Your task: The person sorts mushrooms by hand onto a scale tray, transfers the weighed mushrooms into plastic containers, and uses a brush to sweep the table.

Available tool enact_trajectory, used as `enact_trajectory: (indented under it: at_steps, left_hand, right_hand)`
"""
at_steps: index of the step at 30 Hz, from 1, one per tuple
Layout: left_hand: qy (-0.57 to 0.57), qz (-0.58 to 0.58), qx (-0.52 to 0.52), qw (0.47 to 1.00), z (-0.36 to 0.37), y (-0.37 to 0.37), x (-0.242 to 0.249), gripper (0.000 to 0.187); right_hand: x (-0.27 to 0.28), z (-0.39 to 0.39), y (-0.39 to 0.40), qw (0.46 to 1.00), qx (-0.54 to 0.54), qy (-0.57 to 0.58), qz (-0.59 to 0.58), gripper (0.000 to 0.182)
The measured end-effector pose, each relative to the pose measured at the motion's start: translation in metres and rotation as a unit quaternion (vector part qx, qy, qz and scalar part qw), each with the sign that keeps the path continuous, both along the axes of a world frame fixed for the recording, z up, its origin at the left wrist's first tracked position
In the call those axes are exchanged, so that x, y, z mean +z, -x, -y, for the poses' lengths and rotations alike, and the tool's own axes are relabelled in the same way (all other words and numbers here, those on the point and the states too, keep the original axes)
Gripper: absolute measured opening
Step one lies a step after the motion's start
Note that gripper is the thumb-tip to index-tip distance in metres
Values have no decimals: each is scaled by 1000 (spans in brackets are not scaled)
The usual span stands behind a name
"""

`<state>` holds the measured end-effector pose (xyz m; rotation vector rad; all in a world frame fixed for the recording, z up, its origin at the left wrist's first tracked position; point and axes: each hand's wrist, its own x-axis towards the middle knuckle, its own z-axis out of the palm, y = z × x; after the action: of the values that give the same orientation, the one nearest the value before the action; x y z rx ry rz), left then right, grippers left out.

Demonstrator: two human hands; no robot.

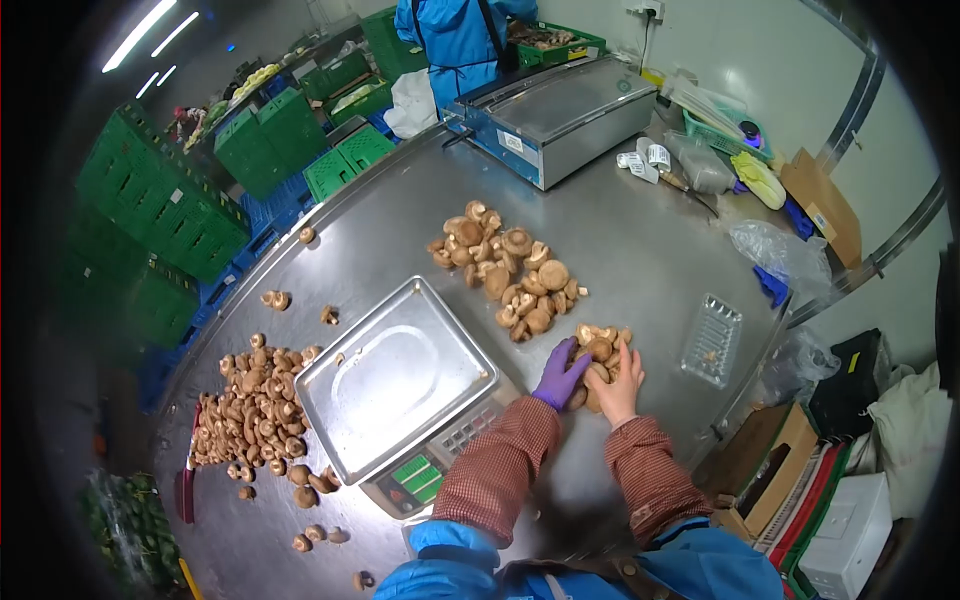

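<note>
My left hand [562, 374], in a purple glove, presses its curled fingers against the left side of a small cluster of shiitake mushrooms [599, 349]. From the other side my bare right hand [621, 386] cups the same cluster, fingers bent over the caps. Some mushrooms are hidden beneath both palms. Just beyond them lies a larger heap of shiitake mushrooms [508, 262] on the steel table [640, 240]. To the right of my hands sits a transparent plastic tray [712, 340] with a small brown bit in it.
A scale [400, 380] with a bare metal pan stands at my left. Past it spreads a big mushroom pile [255, 405] beside a red-handled tool [186, 490]. A wrapping machine [550, 110] is at the back, near a person in blue [460, 50]. Green crates [160, 190] are stacked left.
</note>
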<state>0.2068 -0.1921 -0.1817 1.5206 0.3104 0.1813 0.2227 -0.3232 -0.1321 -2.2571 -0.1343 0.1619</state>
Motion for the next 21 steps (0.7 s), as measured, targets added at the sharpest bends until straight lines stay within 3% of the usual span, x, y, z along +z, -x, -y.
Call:
enact_trajectory:
  at_steps: [2,3,4,7,10,14,21]
  left_hand:
    - [-252,-22,5,968,-8,8,42,62]
    - [-318,11,35,947,-7,14,58,59]
    - [-323,11,37,946,-7,20,75,59]
    - [-350,159,52,922,-9,39,109,56]
    - [-360,191,61,911,-11,64,122,54]
    - [-313,159,65,934,-12,91,121,49]
    - [-335,137,83,928,-18,116,127,46]
  right_hand:
    - [-13,-14,-4,996,-79,-2,50,84]
    - [-24,-24,-6,991,-110,2,76,85]
    - [-25,-34,-9,991,-108,-3,75,85]
    - [-8,-66,-7,973,-209,-94,0,87]
    - [-12,-90,-9,966,-248,-72,18,88]
    - [-17,-102,-16,962,-263,-64,30,91]
    - [-15,-139,-34,963,-258,-62,39,91]
